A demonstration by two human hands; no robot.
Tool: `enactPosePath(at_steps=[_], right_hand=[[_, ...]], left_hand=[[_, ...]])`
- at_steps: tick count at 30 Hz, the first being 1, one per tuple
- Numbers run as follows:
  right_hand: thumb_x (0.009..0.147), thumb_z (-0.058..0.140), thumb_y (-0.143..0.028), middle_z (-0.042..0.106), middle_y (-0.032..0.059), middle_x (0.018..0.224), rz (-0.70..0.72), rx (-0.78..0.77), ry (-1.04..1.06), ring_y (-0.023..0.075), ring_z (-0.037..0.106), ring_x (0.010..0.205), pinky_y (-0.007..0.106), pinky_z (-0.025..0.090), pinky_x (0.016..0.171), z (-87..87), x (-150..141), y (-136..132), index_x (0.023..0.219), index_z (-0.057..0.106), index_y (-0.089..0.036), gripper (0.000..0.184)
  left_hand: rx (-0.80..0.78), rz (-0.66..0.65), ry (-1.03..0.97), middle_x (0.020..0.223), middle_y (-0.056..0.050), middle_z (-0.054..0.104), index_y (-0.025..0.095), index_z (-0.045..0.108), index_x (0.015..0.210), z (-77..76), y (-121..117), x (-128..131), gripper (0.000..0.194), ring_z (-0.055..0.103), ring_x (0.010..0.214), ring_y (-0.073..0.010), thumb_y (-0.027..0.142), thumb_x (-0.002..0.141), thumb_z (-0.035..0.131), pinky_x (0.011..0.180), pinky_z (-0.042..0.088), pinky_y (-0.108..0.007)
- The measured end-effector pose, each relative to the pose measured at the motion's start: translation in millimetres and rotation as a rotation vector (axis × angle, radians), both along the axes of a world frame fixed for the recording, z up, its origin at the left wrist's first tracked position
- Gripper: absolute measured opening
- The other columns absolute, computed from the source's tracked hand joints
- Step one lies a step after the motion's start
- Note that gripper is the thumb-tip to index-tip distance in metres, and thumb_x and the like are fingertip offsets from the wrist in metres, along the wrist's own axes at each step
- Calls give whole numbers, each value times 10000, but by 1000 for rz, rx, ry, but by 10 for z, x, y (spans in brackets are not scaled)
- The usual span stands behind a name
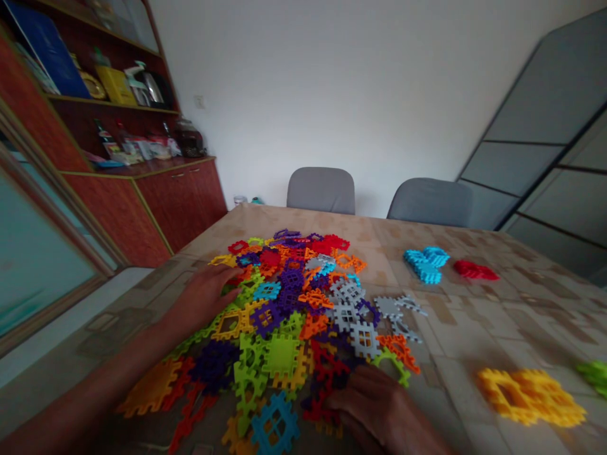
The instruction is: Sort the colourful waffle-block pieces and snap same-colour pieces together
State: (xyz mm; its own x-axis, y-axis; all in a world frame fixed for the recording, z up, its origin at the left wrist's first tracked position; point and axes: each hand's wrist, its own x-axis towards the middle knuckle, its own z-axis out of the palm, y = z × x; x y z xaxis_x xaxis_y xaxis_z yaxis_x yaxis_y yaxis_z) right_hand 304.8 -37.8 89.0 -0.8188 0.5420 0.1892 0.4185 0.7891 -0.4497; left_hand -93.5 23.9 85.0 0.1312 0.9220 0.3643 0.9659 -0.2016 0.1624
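A mixed pile of plastic interlocking building pieces (279,354) spreads over the middle of the table, in purple, orange, lime, yellow, red, grey and blue. At its left side, my left hand (208,294) rests with thumb and fingers apart, touching the edge near lime pieces (249,287). My right hand (379,404) is low at the near right of the pile. Its fingers curl down beside dark red pieces (325,373); what lies under them is hidden. Grey window-like pieces (365,339) lie just beyond this hand, with an orange piece (401,351) close by.
Sorted clusters sit to the right on the patterned tablecloth (455,328): light blue (427,264), red (475,270), yellow (533,397) and lime (595,377). Two grey chairs (320,189) stand behind the table. A wooden cabinet (180,202) is at the left.
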Motion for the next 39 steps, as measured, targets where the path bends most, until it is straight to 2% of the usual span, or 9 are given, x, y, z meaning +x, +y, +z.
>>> enactPosePath(at_steps=[9,12,16,20,23,26,29,32,39], right_hand=[[992,505,-132,671,1,798,-128,-22,31,152,589,720,260,393,658,80,71,3,900,631,-222,181],[951,595,-166,691,9,901,-113,-57,18,172,605,827,267,423,723,78,57,-34,992,648,-232,94],[817,789,-277,674,35,1105,-117,-34,-36,235,583,1011,310,450,812,44,-11,-63,1172,636,-253,387],[890,690,-148,668,19,962,-159,70,-48,208,585,901,304,434,762,-22,-71,-9,1037,670,-240,174],[904,662,-88,663,12,897,-211,112,-11,193,582,824,299,420,733,-48,-86,40,1001,673,-222,165],[917,660,-103,660,12,880,-208,112,24,192,581,801,294,408,710,-47,-65,63,998,673,-218,141],[963,594,-124,652,17,866,-234,97,66,196,579,799,296,402,709,-53,-1,83,994,669,-217,123],[1000,529,-141,648,26,868,-285,77,97,200,587,818,299,405,726,-70,86,106,987,667,-214,156],[1001,516,-139,659,18,855,-236,-15,28,175,595,766,270,395,674,-48,193,27,952,656,-212,165]], left_hand=[[-1,-81,-86,1043,-105,774,254,689,1177,34,-153,65,514,720,940,-306,632,980,403,878,545,-423],[13,-143,-116,1135,-92,753,252,695,1172,114,-258,202,518,699,1032,-294,641,996,402,928,532,-394],[17,-267,-102,1248,-57,716,282,691,1224,224,-367,374,429,632,1193,-273,576,1018,456,1072,455,-387],[40,-296,-93,1289,-55,697,280,679,1256,318,-453,423,402,622,1219,-274,546,1021,490,1106,436,-398],[-42,-369,-130,1282,-23,701,300,657,1283,375,-586,517,334,634,1210,-247,473,1037,513,1069,477,-351],[-184,-574,-136,1305,-4,688,338,634,1301,420,-769,720,285,628,1219,-206,376,1024,577,1082,468,-315],[-309,-720,-119,1344,-8,671,334,584,1359,467,-924,946,463,600,1263,-208,361,924,740,1129,431,-319],[-364,-757,-57,1374,-19,654,303,573,1368,516,-1001,1120,620,562,1309,-248,330,814,850,1162,405,-371],[-357,-764,86,1287,-49,689,251,614,1274,413,-1006,1253,533,605,1230,-264,220,799,852,1127,444,-379]])
